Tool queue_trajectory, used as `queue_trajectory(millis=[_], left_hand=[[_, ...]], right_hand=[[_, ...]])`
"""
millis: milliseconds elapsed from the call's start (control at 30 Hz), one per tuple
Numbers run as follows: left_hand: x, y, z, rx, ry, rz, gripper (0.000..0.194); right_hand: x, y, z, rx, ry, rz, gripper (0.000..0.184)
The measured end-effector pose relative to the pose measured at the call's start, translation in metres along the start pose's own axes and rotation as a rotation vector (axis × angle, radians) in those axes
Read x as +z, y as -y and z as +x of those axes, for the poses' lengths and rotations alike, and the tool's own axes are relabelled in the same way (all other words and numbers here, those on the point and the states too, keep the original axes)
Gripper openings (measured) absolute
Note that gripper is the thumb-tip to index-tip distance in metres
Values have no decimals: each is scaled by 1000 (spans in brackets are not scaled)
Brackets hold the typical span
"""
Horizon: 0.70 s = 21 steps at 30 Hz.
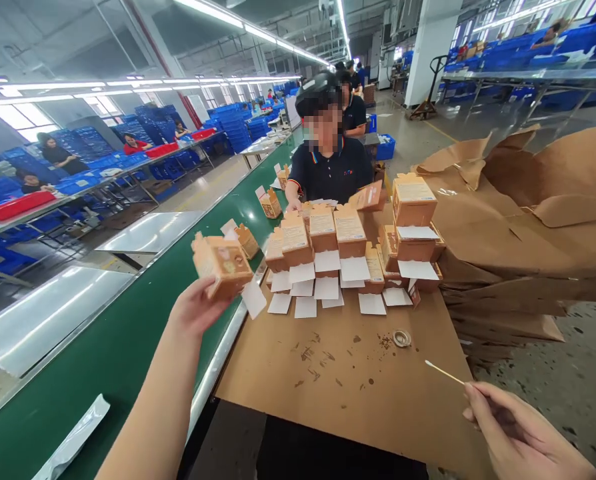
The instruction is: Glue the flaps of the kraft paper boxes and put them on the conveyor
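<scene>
My left hand [201,308] grips a small brown printed carton [224,265] above the green conveyor belt, tilted, with a white flap hanging from its side. Just beyond it another open carton [248,240] stands on the belt. Over the table's near right side, my right hand [515,420] pinches a cotton swab [445,372], its white tip pointing left. A small round metal lid or dish [401,339] lies on the brown tabletop beyond the swab, with dark specks beside it. Stacked cartons [323,233] with white flaps fill the table's far half.
The green belt [143,320] runs along the left, carrying several cartons and a silvery strip [75,437] near me. A co-worker [333,160] faces me behind the stacks. Large brown paper sheets [538,233] are heaped at the right. Dark smudges mark the brown tabletop [288,393].
</scene>
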<state>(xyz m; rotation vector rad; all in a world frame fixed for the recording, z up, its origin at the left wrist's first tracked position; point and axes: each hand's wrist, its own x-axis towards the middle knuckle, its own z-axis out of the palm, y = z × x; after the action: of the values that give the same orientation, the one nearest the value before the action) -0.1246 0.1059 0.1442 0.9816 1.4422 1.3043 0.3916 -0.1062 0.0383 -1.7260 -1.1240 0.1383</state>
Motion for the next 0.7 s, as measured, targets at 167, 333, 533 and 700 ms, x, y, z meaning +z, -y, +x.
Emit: queue_trajectory(millis=[167,333,533,700], left_hand=[[12,106,-97,-37,26,-29,93],[64,168,-126,-137,176,0,92],[93,159,-120,-69,219,73,97],[96,146,-121,-169,275,56,88]], right_hand=[[19,17,26,-295,26,-21,33],[57,5,51,-451,200,-141,39],[58,4,56,-533,196,-138,31],[68,40,7,-487,210,136,14]])
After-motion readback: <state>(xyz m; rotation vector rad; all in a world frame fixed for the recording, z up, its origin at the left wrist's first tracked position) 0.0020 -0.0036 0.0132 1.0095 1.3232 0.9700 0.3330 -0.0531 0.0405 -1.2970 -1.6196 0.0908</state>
